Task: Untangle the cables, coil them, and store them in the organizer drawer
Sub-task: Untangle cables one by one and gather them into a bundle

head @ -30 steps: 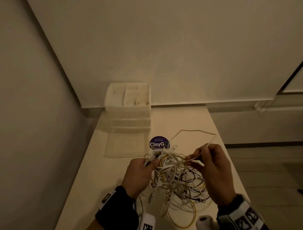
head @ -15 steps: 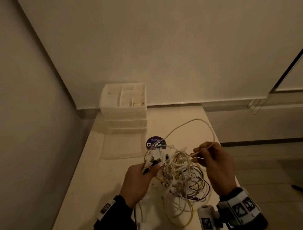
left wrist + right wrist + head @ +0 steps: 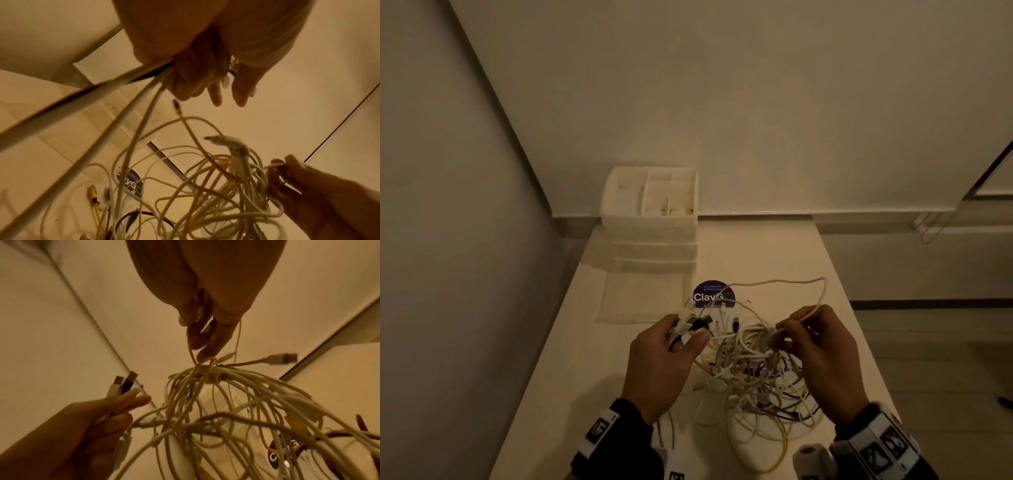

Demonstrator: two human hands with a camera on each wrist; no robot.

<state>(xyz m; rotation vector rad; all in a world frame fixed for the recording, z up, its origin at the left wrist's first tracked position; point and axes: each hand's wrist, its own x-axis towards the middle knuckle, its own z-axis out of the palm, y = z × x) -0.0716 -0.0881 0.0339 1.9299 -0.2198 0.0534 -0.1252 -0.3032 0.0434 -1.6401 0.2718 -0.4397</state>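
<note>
The job is at its first step: pulling the cables apart. The big messy knot of white, yellow and dark cables [image 3: 753, 370] sits on the pale table [image 3: 774, 253]. The left hand [image 3: 661, 363] grips a bunch of plug ends [image 3: 693, 322]. The right hand [image 3: 822, 353] pinches one thin white cable [image 3: 774, 283] that loops up and away. Next, I think that cable must slide out slowly. The white plastic organizer [image 3: 650, 219] waits at the back, its bottom drawer [image 3: 642, 301] open.

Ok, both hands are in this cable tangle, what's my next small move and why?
Probably draw the white cable gently out with the right hand, since its loop already stands free of the tangle while the left hand holds the plug ends.
</note>
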